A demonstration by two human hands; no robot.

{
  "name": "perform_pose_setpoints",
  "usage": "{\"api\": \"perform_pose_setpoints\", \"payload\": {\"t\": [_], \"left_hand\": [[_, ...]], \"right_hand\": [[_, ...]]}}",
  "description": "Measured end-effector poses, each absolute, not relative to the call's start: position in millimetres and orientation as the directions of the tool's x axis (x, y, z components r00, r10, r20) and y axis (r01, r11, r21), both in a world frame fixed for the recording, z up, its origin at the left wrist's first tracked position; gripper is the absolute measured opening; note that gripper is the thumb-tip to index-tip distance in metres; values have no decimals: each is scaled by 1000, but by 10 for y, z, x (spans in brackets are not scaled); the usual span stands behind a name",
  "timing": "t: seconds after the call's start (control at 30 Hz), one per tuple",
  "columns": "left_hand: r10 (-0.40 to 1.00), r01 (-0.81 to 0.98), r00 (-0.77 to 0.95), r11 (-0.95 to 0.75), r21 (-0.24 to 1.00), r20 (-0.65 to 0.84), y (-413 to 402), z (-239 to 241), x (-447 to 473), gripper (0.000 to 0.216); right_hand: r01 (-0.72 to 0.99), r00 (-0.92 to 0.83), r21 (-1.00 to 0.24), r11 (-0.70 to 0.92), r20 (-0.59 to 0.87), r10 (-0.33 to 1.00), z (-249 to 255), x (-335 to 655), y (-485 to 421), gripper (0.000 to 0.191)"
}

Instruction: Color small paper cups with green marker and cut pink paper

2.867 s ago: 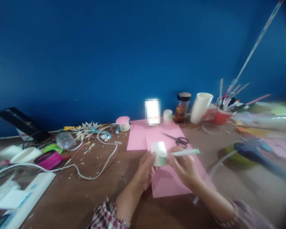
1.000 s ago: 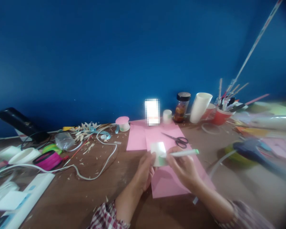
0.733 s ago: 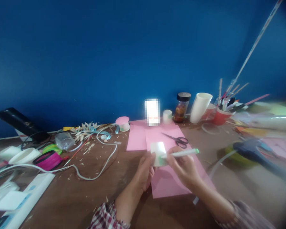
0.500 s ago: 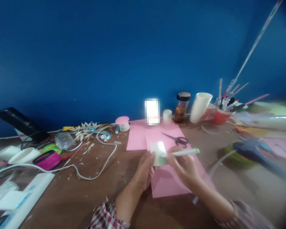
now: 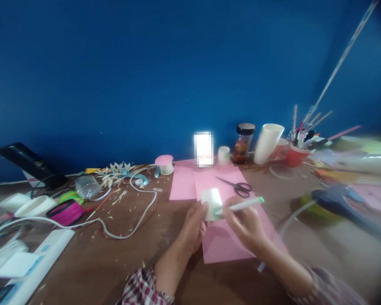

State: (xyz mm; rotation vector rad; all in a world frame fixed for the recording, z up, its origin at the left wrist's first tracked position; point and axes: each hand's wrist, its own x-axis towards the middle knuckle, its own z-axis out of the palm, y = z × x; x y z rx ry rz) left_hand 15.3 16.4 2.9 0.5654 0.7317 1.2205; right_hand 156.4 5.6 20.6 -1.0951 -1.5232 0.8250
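Left hand (image 5: 194, 226), curled, grips a white cup (image 5: 208, 204) near-left of the scissors (image 5: 236, 185); right hand (image 5: 246, 224) pinches a green-ended marker (image 5: 246, 204) to it. Colouring appears partial (one green patch (image 5: 215, 209), otherwise white).

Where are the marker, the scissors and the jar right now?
Marker (image 5: 245, 204), head view: on the barrel, outside the fingers.
Scissors (image 5: 235, 185), head view: where blades meet handles.
Jar (image 5: 240, 148), head view: on the body, below the black lid.
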Motion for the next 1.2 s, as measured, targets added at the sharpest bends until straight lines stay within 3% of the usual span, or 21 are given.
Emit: {"api": "perform_pose_setpoints", "payload": {"t": [0.97,1.2], "left_hand": [[966,-605,173,259,753,-193,165,23,153,32],[965,-625,170,262,736,-199,170,-36,136,24]], "right_hand": [[225,-55,-922,314,310,949,183,1586,77,12],[221,49,-910,349,368,928,285,1588,79,9]]}}
